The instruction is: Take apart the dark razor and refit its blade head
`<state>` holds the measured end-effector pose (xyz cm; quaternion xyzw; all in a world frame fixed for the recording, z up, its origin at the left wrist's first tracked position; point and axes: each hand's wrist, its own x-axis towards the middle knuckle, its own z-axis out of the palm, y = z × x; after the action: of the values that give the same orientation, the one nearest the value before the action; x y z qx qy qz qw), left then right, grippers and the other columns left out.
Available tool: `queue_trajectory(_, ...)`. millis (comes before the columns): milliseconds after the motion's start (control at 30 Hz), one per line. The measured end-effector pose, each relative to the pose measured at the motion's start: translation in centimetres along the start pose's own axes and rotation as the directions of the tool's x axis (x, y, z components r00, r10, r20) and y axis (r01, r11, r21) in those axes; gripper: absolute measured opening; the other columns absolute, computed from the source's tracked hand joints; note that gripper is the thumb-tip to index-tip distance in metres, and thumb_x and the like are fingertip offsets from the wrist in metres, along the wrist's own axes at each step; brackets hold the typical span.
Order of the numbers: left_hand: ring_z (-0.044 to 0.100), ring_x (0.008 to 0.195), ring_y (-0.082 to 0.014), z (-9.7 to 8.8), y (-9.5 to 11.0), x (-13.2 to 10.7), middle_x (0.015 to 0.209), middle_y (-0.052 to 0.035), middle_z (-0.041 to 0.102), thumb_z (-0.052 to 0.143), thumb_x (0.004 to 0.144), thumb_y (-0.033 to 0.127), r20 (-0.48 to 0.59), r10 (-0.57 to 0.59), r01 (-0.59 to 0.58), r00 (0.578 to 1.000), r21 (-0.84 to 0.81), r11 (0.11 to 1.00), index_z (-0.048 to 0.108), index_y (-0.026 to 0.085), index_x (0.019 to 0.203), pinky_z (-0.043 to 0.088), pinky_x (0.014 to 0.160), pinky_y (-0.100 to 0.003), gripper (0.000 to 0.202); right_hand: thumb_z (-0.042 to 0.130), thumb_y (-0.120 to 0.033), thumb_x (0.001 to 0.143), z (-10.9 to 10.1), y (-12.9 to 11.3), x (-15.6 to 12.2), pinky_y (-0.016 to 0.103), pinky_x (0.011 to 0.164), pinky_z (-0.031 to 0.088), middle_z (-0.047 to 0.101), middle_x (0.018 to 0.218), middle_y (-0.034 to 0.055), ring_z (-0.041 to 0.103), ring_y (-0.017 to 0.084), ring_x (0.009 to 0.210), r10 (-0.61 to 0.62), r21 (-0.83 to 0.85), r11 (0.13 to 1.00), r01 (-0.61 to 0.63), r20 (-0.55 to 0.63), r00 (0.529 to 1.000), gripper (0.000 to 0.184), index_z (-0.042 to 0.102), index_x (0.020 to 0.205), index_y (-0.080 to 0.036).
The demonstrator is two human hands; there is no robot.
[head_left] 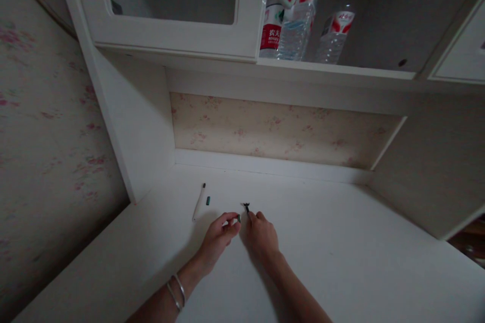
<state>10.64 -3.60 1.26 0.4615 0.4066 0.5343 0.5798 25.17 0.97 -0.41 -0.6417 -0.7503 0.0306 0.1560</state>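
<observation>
At lower centre, a dark cylinder (238,218), probably light, rigid, best side-pinched, is held by the left hand (218,232), a black tool (247,207) by the right hand (262,233)

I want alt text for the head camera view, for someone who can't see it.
The left hand pinches a small dark piece and the right hand holds a fork-ended dark item at a white desk. A slim white stick and a small greenish piece lie to the left; plastic bottles stand above.
</observation>
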Motion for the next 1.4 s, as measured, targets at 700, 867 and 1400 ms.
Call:
queue_trajectory(700, 0.03, 0.057, -0.0064, 0.0, -0.2, 0.0, 0.077, 0.003, 0.039, 0.067, 0.072, 0.049, -0.003, -0.018, 0.018, 1.0, 0.073, 0.997, 0.058, 0.016, 0.108, 0.02, 0.048, -0.021, 0.05, 0.042, -0.026, 0.09, 0.1, 0.9, -0.2, 0.027, 0.066, 0.042, 0.068, 0.095, 0.01, 0.066, 0.022, 0.081, 0.094, 0.096, 0.991, -0.09, -0.04, 0.995, 0.022, 0.056, 0.105, -0.017)
queue_trajectory(867, 0.029, 0.056, -0.0061, 0.0, -0.2, 0.0, 0.077, 0.0033, 0.039, 0.068, 0.071, 0.049, -0.002, -0.024, 0.024, 1.0, 0.064, 0.998, 0.059, 0.016, 0.107, 0.019, 0.048, -0.022, 0.049, 0.039, -0.023, 0.092, 0.1, 1.2, -0.1, 0.026, 0.065, 0.041, 0.07, 0.09, 0.0095, 0.066, 0.021, 0.08, 0.116, 0.109, 0.988, -0.112, -0.035, 0.993, 0.022, 0.058, 0.1, -0.017)
queue_trajectory(1400, 0.025, 0.049, -0.0065, 0.2, -0.3, 0.0, 0.058, 0.0071, 0.037, 0.064, 0.074, 0.052, -0.022, -0.031, 0.033, 0.999, 0.068, 0.997, 0.059, 0.013, 0.106, 0.017, 0.046, -0.023, 0.051, 0.038, -0.024, 0.093, 0.4, 1.7, 0.1, 0.026, 0.062, 0.04, 0.07, 0.088, 0.0086, 0.066, 0.021, 0.077, 0.121, 0.137, 0.984, -0.115, -0.036, 0.992, 0.021, 0.058, 0.098, -0.017)
